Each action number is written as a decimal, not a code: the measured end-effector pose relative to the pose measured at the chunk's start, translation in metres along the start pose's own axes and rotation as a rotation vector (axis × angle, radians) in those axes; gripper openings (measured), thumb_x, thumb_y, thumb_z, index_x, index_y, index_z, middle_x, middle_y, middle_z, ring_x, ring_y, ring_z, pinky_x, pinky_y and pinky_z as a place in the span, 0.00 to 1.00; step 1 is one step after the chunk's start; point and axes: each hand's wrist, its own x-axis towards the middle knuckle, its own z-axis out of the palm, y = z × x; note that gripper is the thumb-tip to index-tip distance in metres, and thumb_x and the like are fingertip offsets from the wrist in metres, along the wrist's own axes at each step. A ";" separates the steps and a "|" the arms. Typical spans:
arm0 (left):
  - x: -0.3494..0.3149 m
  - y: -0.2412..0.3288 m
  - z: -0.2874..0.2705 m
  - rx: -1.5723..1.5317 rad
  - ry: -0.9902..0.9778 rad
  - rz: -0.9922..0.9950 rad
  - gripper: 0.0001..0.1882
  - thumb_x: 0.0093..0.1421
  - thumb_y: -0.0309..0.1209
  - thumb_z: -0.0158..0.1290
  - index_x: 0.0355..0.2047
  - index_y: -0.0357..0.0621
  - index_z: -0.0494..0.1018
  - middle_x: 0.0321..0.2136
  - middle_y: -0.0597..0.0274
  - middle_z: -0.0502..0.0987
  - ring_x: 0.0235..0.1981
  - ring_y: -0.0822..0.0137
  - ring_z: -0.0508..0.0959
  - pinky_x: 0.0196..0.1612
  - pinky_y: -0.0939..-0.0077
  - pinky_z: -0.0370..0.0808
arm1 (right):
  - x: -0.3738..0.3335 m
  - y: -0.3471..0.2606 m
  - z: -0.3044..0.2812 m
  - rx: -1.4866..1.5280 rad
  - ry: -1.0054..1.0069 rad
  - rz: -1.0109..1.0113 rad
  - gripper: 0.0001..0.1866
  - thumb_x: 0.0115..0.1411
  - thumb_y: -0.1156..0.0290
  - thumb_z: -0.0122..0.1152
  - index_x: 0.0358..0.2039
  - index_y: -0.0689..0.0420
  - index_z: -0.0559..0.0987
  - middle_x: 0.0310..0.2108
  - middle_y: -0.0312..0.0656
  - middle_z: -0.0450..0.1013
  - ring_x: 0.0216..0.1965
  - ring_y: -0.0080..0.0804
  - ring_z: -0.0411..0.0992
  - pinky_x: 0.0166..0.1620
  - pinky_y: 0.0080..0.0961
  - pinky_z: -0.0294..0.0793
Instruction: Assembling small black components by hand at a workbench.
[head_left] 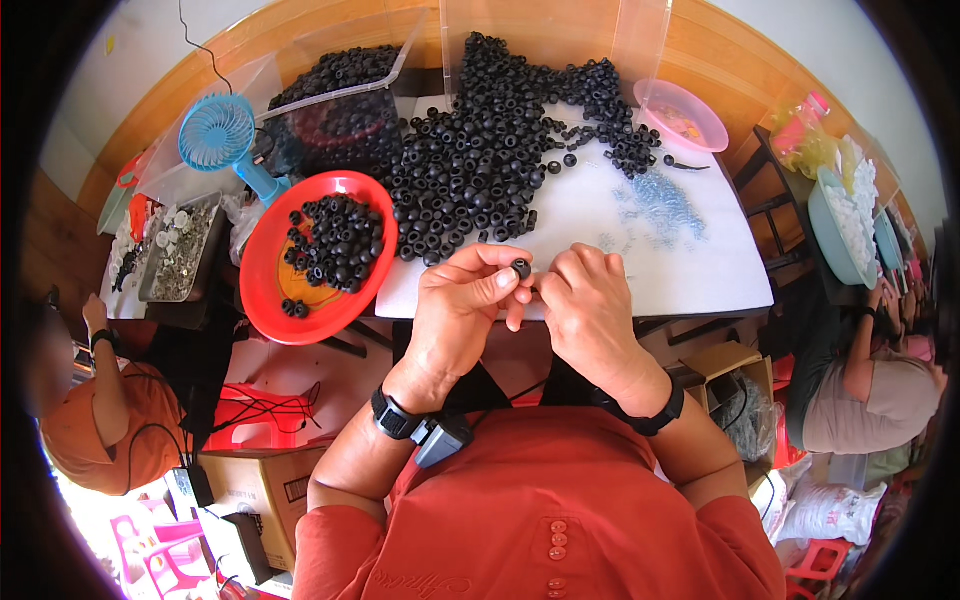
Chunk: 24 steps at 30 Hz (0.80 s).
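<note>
My left hand (pixel 462 305) pinches a small round black piece with a hole (pixel 521 268) between thumb and fingers, over the near edge of the white table. Beside it, my right hand (pixel 586 305) has its fingers curled closed, the tips almost touching the left fingers; what they hold, if anything, is hidden. Just beyond both hands spreads a big heap of similar black pieces (pixel 470 170). To the right of this heap lies a scatter of tiny pale bluish bits (pixel 665 208), too small to make out. A red oval basin (pixel 262 292) at the left contains more black pieces.
A clear bin (pixel 335 140) full of black pieces stands behind the basin, next to a blue fan (pixel 218 132). At the back right is a pink bowl (pixel 700 128). People sit at both sides, near a metal tray (pixel 182 250) and a teal basin (pixel 838 230).
</note>
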 end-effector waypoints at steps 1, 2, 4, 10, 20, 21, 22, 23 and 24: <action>0.000 0.000 0.002 0.019 0.010 0.005 0.11 0.66 0.22 0.53 0.47 0.30 0.75 0.34 0.54 0.79 0.31 0.67 0.78 0.29 0.76 0.75 | 0.000 0.000 0.000 0.008 -0.019 0.021 0.05 0.45 0.75 0.61 0.25 0.56 0.77 0.32 0.39 0.68 0.41 0.40 0.67 0.40 0.37 0.61; 0.000 0.000 0.004 0.038 0.019 0.011 0.11 0.65 0.22 0.53 0.47 0.30 0.75 0.34 0.54 0.79 0.30 0.67 0.77 0.29 0.76 0.75 | 0.000 0.000 0.000 0.008 -0.019 0.021 0.05 0.45 0.75 0.61 0.25 0.56 0.77 0.32 0.39 0.68 0.41 0.40 0.67 0.40 0.37 0.61; 0.003 0.000 0.003 0.063 0.035 0.007 0.11 0.65 0.23 0.54 0.47 0.30 0.75 0.34 0.54 0.79 0.32 0.67 0.78 0.29 0.76 0.75 | 0.000 0.003 0.001 0.033 -0.007 -0.001 0.06 0.45 0.76 0.61 0.26 0.56 0.76 0.32 0.39 0.68 0.41 0.41 0.67 0.40 0.37 0.61; 0.005 -0.001 0.005 0.155 0.076 -0.026 0.11 0.65 0.22 0.53 0.47 0.30 0.76 0.34 0.55 0.79 0.33 0.68 0.78 0.30 0.76 0.75 | 0.004 0.008 -0.012 0.298 0.141 0.104 0.06 0.51 0.76 0.63 0.30 0.56 0.76 0.30 0.40 0.68 0.38 0.40 0.69 0.39 0.37 0.62; 0.005 -0.003 0.018 0.247 0.049 -0.071 0.09 0.66 0.20 0.51 0.46 0.31 0.75 0.34 0.56 0.78 0.29 0.69 0.78 0.27 0.79 0.75 | 0.021 0.016 -0.024 0.588 0.179 0.253 0.07 0.53 0.80 0.64 0.33 0.57 0.77 0.28 0.39 0.72 0.31 0.39 0.70 0.37 0.33 0.68; 0.006 -0.003 0.017 0.245 0.049 -0.072 0.09 0.66 0.20 0.51 0.46 0.31 0.75 0.34 0.56 0.78 0.29 0.69 0.78 0.27 0.79 0.75 | 0.021 0.016 -0.023 0.588 0.177 0.254 0.07 0.53 0.80 0.64 0.33 0.57 0.77 0.28 0.39 0.72 0.31 0.39 0.70 0.37 0.33 0.68; 0.006 -0.004 0.016 0.236 0.039 -0.073 0.09 0.66 0.20 0.51 0.46 0.31 0.74 0.33 0.55 0.78 0.29 0.69 0.78 0.26 0.79 0.75 | 0.021 0.016 -0.022 0.604 0.174 0.253 0.06 0.54 0.80 0.64 0.33 0.57 0.78 0.28 0.39 0.72 0.31 0.39 0.70 0.37 0.33 0.68; 0.006 -0.005 0.015 0.227 0.030 -0.074 0.09 0.66 0.20 0.50 0.46 0.31 0.74 0.33 0.55 0.78 0.28 0.69 0.78 0.25 0.78 0.75 | 0.021 0.016 -0.021 0.620 0.170 0.253 0.06 0.54 0.80 0.64 0.32 0.57 0.78 0.28 0.39 0.72 0.31 0.39 0.70 0.37 0.33 0.68; 0.007 -0.004 0.014 0.226 0.032 -0.074 0.09 0.66 0.20 0.50 0.46 0.31 0.74 0.33 0.55 0.78 0.28 0.69 0.78 0.25 0.78 0.75 | 0.021 0.016 -0.020 0.621 0.169 0.253 0.06 0.54 0.80 0.64 0.32 0.57 0.78 0.28 0.39 0.72 0.31 0.39 0.70 0.37 0.33 0.68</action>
